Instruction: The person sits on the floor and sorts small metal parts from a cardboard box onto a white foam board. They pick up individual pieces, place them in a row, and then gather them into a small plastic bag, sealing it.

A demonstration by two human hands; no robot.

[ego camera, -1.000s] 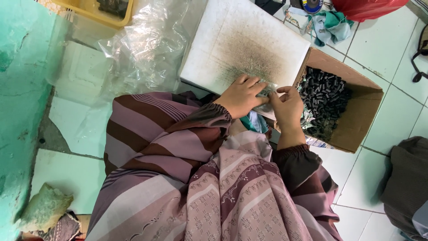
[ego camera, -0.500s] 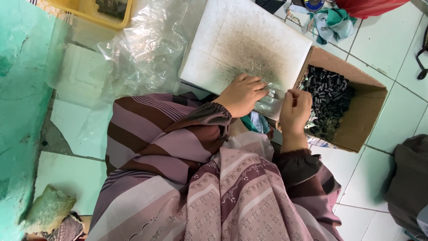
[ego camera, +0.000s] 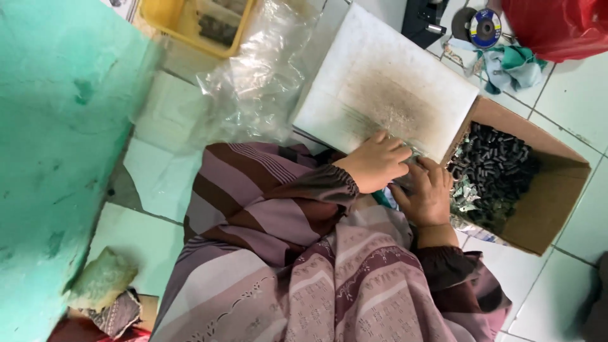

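At the near edge of the one white board [ego camera: 380, 95] lies a small shiny piece [ego camera: 405, 166], too small to make out, and we pinch it between our left hand [ego camera: 377, 163] and right hand [ego camera: 427, 193], fingers closed together. Just right stands one cardboard box [ego camera: 551, 190] heaped with dark metal parts [ego camera: 494, 168], uncountable; one clear plastic bag [ego camera: 259, 82] and one yellow tray [ego camera: 190, 25] lie on the tiled floor [ego camera: 570, 95].

board [ego camera: 380, 95] ahead, carton [ego camera: 544, 209] blocking right

A yellow tray [ego camera: 190, 25] sits at the top of the frame beside crumpled clear plastic sheeting [ego camera: 259, 82]. At upper right lie a red bag [ego camera: 557, 25], a teal cloth [ego camera: 513, 66] and a round grinding disc [ego camera: 486, 28]. A green wall [ego camera: 57, 126] fills the left side
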